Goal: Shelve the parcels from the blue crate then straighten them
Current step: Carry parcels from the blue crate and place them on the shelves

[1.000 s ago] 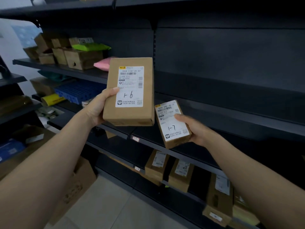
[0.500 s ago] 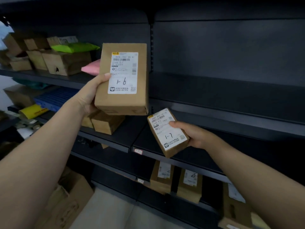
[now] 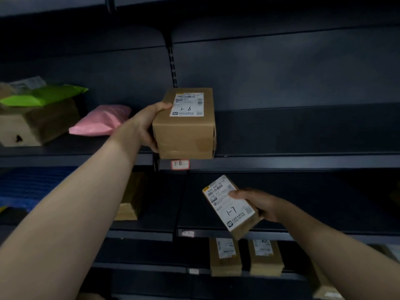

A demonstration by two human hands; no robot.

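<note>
A large brown parcel (image 3: 186,131) with a white label marked "1-6" lies flat at the front edge of the upper dark shelf (image 3: 292,158), just above a shelf tag reading "1-6" (image 3: 180,164). My left hand (image 3: 144,126) grips its left side, thumb on top. My right hand (image 3: 259,205) holds a small brown parcel (image 3: 232,207) labelled "1-7", tilted, in front of the shelf below. The blue crate (image 3: 23,187) shows at the left, one shelf down.
A pink soft bag (image 3: 101,121), a green bag (image 3: 43,96) and brown boxes (image 3: 32,124) sit left on the upper shelf. More labelled boxes (image 3: 225,256) stand on lower shelves. A vertical upright (image 3: 172,61) divides the shelf bays.
My left hand carried the large parcel up and forward, laying it flat on the upper shelf's edge. The right hand stayed low with the small parcel. The view moved closer and rightward.
</note>
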